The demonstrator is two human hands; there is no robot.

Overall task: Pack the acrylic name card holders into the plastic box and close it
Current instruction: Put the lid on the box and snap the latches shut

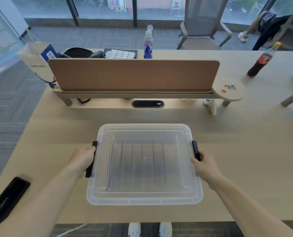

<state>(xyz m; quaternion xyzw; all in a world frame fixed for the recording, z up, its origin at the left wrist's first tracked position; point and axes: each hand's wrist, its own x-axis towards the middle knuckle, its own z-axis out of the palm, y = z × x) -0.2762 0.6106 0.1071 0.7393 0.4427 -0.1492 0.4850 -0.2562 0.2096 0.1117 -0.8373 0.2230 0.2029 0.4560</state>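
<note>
A translucent plastic box (144, 197) sits on the table in front of me with its lid on. Through the lid I see several acrylic name card holders (142, 161) standing in a row inside. A black latch (91, 159) runs down the box's left side and another black latch (196, 150) down its right side. My left hand (83, 159) is wrapped over the left latch. My right hand (204, 165) presses its fingers against the lower end of the right latch.
A black phone (7, 199) lies near the table's left front edge. A brown divider panel (133, 74) stands behind the box, with a small round shelf (229, 89) at its right end. A cola bottle (261, 60) stands at the far right, a blue bottle (148, 47) behind the divider.
</note>
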